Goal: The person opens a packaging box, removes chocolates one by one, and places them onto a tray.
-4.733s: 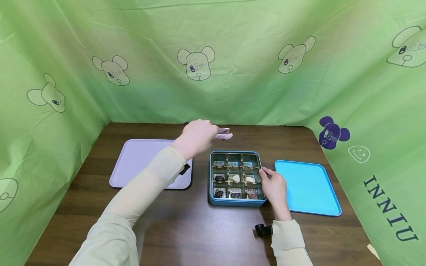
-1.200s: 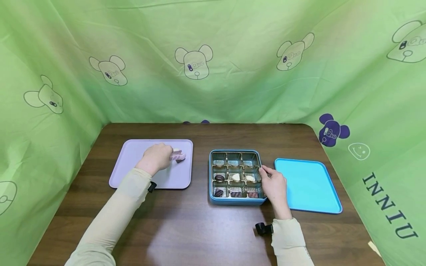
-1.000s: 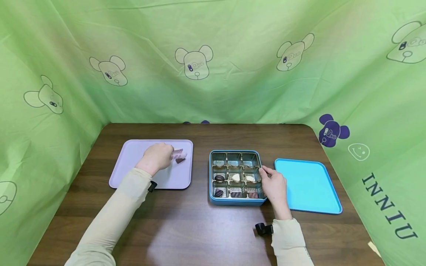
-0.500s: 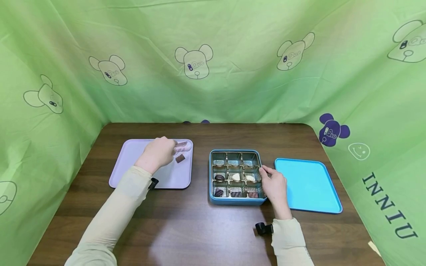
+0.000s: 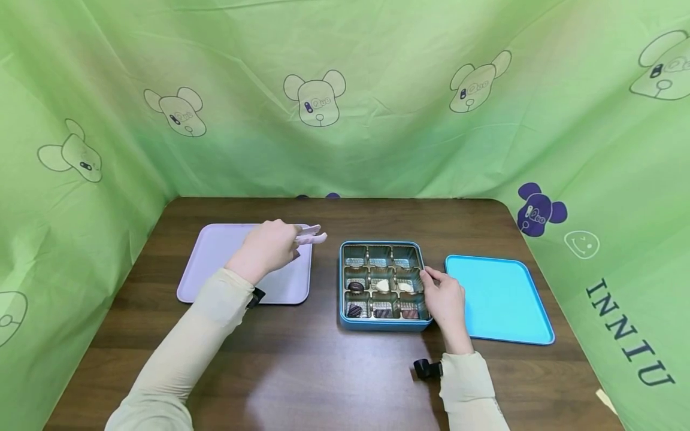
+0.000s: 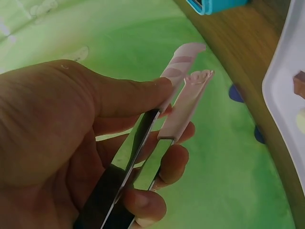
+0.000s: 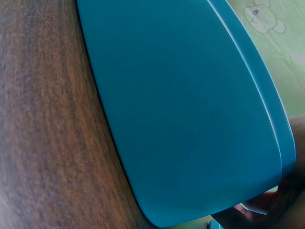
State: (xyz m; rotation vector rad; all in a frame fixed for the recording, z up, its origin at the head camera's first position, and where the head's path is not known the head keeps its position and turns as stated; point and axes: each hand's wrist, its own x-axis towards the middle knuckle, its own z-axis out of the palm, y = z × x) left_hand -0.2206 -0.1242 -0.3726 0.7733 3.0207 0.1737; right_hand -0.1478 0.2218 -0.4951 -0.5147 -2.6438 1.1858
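Observation:
In the head view my left hand (image 5: 269, 248) is raised over the lilac tray (image 5: 215, 257), gripping tongs (image 5: 311, 237) with pink paw-shaped tips. The left wrist view shows the tong tips apart with nothing between them. On the tray there lie a brown chocolate (image 6: 299, 85) and a pale piece (image 6: 301, 120), both cut off by that view's edge. My right hand (image 5: 446, 302) pinches the right wall of the blue box (image 5: 380, 325). Gold dividers split the box; dark chocolates (image 5: 354, 310) and white ones (image 5: 382, 285) sit in its front and middle rows.
A bright blue lid (image 5: 504, 299) lies flat on the wooden table (image 5: 323, 371), right of the box and close to my right hand. Green printed curtain (image 5: 377, 143) hangs behind the table and along both sides.
The tongs came left from near the box to the tray, worked at a brown chocolate there, then left it lying. They have since risen and shifted right. My right hand stayed put.

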